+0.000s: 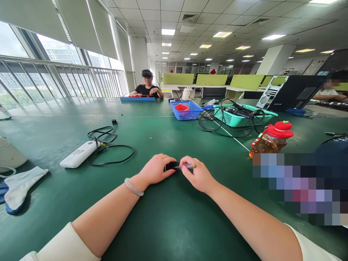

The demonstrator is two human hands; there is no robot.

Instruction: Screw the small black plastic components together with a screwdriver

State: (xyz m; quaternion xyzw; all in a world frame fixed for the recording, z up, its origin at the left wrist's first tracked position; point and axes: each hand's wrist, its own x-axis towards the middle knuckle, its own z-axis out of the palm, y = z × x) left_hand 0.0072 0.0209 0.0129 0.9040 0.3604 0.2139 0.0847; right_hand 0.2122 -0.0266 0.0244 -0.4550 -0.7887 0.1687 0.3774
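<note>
On the green tabletop just ahead of me, my left hand (159, 168) is curled round a small black object (171, 166) whose kind I cannot make out, as the fingers cover much of it. My right hand (199, 174) pinches a small screwdriver (189, 165) with a clear handle and a yellowish end. It lies nearly level, its tip side pointing left and meeting the black object; whether it sits in a screw cannot be seen. Both hands are close together, fingertips almost touching.
Left lie a white power bank (80, 154) with a looped black cable (119, 146) and a glove (24, 185). Ahead stand a blue basket (186, 115) and a green basket (236, 121) of cables. Right is a red-lidded bottle (272, 141). Another person (146, 88) sits across the table.
</note>
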